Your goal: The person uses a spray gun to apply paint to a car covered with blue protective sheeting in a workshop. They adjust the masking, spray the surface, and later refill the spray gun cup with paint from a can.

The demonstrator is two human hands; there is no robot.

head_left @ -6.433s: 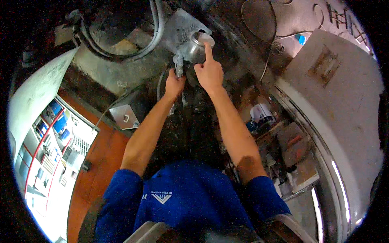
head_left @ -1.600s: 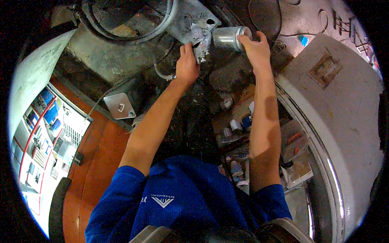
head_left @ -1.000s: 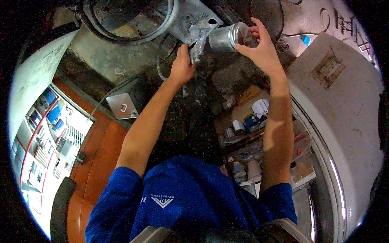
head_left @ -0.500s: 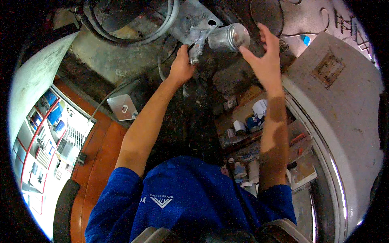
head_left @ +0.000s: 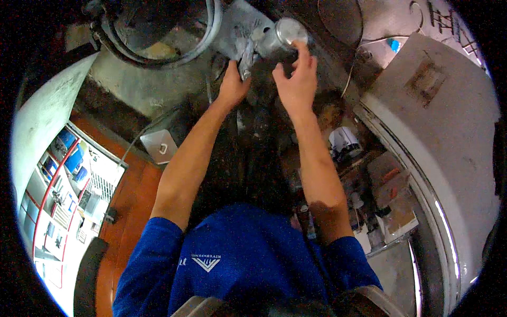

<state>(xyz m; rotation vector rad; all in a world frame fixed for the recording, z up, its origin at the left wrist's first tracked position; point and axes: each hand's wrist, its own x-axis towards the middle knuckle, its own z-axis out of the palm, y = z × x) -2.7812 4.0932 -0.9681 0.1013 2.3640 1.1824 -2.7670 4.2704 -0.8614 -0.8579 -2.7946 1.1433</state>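
A grey metal spray gun [head_left: 246,59] has a round silver cup [head_left: 290,30] at its right, the cup's lid facing me. My left hand [head_left: 234,89] is closed around the gun's lower body, thumb up along its side. My right hand [head_left: 298,87] is just below the cup. Its fingers are apart and curved, and one fingertip overlaps the near edge of the lid; whether it presses there I cannot tell. Behind the gun is a grey, dusty metal plate [head_left: 229,31] with a dark hole.
Thick coiled hose [head_left: 211,26] hangs at the far left. A silver square lid with a handle [head_left: 158,146] lies left of my left forearm. Under and beside my right forearm are cluttered shelves with a white container [head_left: 343,140]. A large pale panel [head_left: 438,132] stands at the right.
My right hand has moved left and down, from beyond the cup's right side to just below it. The gun and cup have shifted slightly left and up in view.
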